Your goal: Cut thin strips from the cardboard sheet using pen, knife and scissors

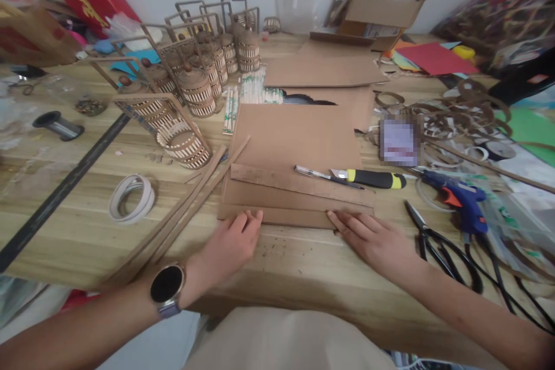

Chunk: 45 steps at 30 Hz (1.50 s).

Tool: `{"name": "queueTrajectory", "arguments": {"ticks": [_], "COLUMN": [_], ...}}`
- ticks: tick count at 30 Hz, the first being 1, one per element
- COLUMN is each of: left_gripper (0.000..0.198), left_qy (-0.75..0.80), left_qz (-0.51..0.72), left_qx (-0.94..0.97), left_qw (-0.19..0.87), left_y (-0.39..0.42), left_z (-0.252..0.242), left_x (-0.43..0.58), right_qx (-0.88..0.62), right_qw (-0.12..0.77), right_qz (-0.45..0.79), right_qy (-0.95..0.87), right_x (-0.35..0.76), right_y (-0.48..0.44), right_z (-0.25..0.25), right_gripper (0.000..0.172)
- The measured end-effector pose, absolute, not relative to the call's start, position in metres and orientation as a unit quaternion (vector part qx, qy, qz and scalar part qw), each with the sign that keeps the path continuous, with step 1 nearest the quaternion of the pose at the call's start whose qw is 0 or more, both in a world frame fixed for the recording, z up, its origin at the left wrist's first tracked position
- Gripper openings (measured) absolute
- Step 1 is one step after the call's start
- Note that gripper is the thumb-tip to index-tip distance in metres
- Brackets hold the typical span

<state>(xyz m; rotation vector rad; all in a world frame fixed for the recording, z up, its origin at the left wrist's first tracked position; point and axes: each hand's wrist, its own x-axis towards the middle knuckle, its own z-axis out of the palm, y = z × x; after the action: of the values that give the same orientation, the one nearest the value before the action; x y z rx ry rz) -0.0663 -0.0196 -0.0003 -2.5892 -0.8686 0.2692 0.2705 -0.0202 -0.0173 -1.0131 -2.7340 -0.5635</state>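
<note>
A brown cardboard strip [295, 217] lies along the front edge of a flat cardboard sheet [299, 133]. My left hand [238, 237] pinches the strip near its left part, fingers closed at its edge. Toward the other end, my right hand [368, 237] grips it with the thumb at the front edge and the fingers on top. Whether the strip is fully separate from the sheet, I cannot tell. Just behind it rests a worn, narrow cardboard piece [281, 181]. A pen [316, 173] and a yellow-black utility knife [375, 178] lie across the sheet's right side.
Black scissors [427, 231] and a blue glue gun [468, 202] lie at right, near curled brown strips [459, 110]. To the left are a tape roll [131, 199], long thin strips [186, 208] and several small stick lanterns [197, 92]. An opened carton [377, 11] stands behind.
</note>
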Motion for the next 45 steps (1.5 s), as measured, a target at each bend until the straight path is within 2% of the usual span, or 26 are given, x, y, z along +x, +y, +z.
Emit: {"name": "queueTrajectory", "arguments": {"ticks": [4, 10, 15, 16, 18, 20, 24, 30, 31, 32, 35, 37, 39, 42, 45], "left_gripper": [0.048, 0.044, 0.036, 0.034, 0.032, 0.032, 0.032, 0.028, 0.028, 0.029, 0.031, 0.031, 0.031, 0.033, 0.033], "left_qy": [-0.334, -0.33, -0.296, -0.287, -0.274, -0.271, -0.261, -0.246, -0.246, -0.246, -0.261, -0.281, -0.299, -0.293, -0.28], "left_qz": [0.104, 0.083, 0.091, 0.095, 0.095, 0.091, 0.108, 0.129, 0.127, 0.125, 0.121, 0.121, 0.12, 0.115, 0.126], "left_qx": [-0.912, -0.914, -0.935, -0.94, -0.947, -0.949, -0.951, -0.952, -0.952, -0.952, -0.948, -0.944, -0.939, -0.941, -0.945], "left_qw": [0.212, 0.221, 0.172, 0.159, 0.141, 0.133, 0.122, 0.13, 0.132, 0.134, 0.134, 0.125, 0.12, 0.123, 0.114], "left_y": [-0.033, -0.032, -0.02, -0.018, -0.014, -0.011, -0.01, -0.009, -0.009, -0.009, -0.01, -0.011, -0.012, -0.012, -0.011], "left_z": [-0.006, -0.006, 0.0, 0.001, 0.001, -0.001, -0.001, 0.012, 0.013, 0.013, 0.008, 0.003, -0.001, -0.002, 0.002], "left_x": [-0.059, -0.055, -0.055, -0.056, -0.056, -0.056, -0.052, -0.045, -0.044, -0.043, -0.04, -0.038, -0.037, -0.037, -0.039], "right_qx": [-0.364, -0.409, -0.506, -0.514, -0.527, -0.534, -0.544, -0.583, -0.595, -0.627, -0.659, -0.672, -0.671, -0.664, -0.672], "right_qw": [0.077, 0.098, 0.075, 0.05, 0.016, 0.004, 0.057, 0.169, 0.189, 0.247, 0.391, 0.411, 0.394, 0.397, 0.394], "right_qz": [-0.201, -0.117, -0.14, -0.141, -0.137, -0.126, -0.068, -0.016, 0.017, 0.114, 0.347, 0.415, 0.461, 0.465, 0.474], "right_qy": [-0.906, -0.9, -0.848, -0.844, -0.838, -0.836, -0.835, -0.794, -0.781, -0.73, -0.541, -0.456, -0.427, -0.43, -0.411], "right_x": [0.269, 0.259, 0.285, 0.296, 0.319, 0.337, 0.351, 0.336, 0.329, 0.32, 0.295, 0.282, 0.276, 0.273, 0.273], "right_y": [-0.032, -0.003, 0.044, 0.05, 0.056, 0.056, 0.053, 0.022, 0.011, -0.001, -0.041, -0.065, -0.085, -0.104, -0.116], "right_z": [-0.022, 0.001, 0.025, 0.026, 0.022, 0.014, -0.001, 0.012, 0.015, 0.018, 0.015, 0.006, -0.007, -0.02, -0.023], "right_gripper": [0.05, 0.025, 0.026, 0.029, 0.045, 0.05, 0.034, 0.025, 0.022, 0.017, 0.027, 0.031, 0.03, 0.028, 0.032]}}
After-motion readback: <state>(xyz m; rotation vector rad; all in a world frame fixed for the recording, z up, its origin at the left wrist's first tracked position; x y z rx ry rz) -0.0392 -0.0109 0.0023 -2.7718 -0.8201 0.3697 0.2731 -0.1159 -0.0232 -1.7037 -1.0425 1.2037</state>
